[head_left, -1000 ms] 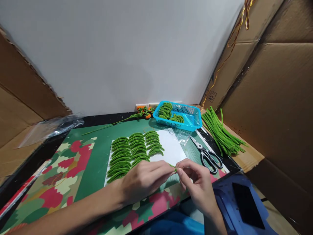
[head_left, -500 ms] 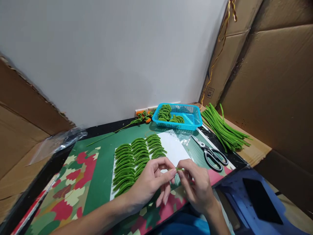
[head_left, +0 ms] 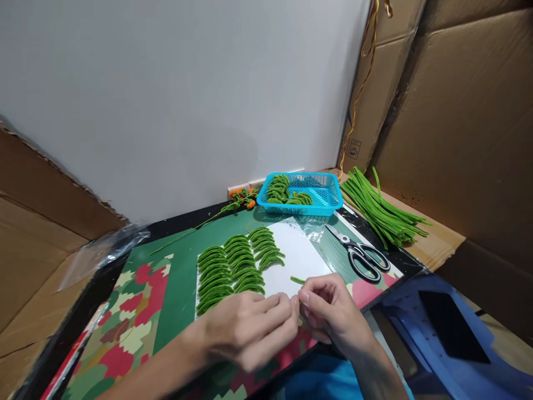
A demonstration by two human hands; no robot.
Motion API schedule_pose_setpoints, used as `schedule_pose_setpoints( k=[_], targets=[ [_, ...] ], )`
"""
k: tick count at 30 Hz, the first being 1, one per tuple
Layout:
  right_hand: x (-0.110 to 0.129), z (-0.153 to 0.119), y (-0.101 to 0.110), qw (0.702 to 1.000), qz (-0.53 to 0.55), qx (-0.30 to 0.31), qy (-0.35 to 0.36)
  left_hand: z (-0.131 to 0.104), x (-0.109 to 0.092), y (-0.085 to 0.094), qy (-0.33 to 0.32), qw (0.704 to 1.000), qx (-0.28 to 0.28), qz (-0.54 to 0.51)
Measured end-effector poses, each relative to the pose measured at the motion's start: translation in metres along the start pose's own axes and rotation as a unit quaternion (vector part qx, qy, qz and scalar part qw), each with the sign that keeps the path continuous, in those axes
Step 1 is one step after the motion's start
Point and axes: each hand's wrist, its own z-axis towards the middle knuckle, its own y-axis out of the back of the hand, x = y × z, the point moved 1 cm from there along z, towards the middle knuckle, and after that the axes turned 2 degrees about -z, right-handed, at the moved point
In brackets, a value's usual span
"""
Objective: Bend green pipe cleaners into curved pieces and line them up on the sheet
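Observation:
A short green pipe cleaner [head_left: 297,280] pokes out beyond the fingertips of my right hand [head_left: 336,312], which pinches it between thumb and forefinger. My left hand [head_left: 250,328] is closed with its back turned up, its fingertips meeting the right ones at the same piece; the rest of the pipe cleaner is hidden by the fingers. Behind them lies a white sheet [head_left: 300,250]. Rows of curved green pipe-cleaner leaves [head_left: 239,250] rest on its left part, in three columns; my left hand covers some of the sheet's near edge.
Behind the sheet stands a blue plastic basket [head_left: 327,210] holding more green leaves. Black-handled scissors [head_left: 363,260] lie to the right, near a bundle of long green pipe cleaners [head_left: 381,214]. Orange flowers on a green stem [head_left: 216,214] lie at the back. Cardboard walls [head_left: 470,122] flank the table.
My left hand has turned over, its back now upward, and both hands are slightly lower. An end of the pipe cleaner now shows past my right fingers.

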Motion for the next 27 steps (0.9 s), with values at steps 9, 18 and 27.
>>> schedule_pose_setpoints(
  k=[9,18,27],
  targets=[
    [0.017,-0.007,-0.005,0.905,-0.309,-0.117,0.268,0.007,-0.006,-0.005,0.417,0.844,-0.080,-0.328],
    [0.015,-0.001,0.002,0.758,-0.492,-0.103,0.416,0.007,0.000,-0.023,0.527,0.538,-0.092,-0.652],
    [0.017,-0.003,0.001,0.938,-0.249,-0.110,0.215,0.004,-0.007,-0.033,0.507,0.575,-0.089,-0.636]
  ],
)
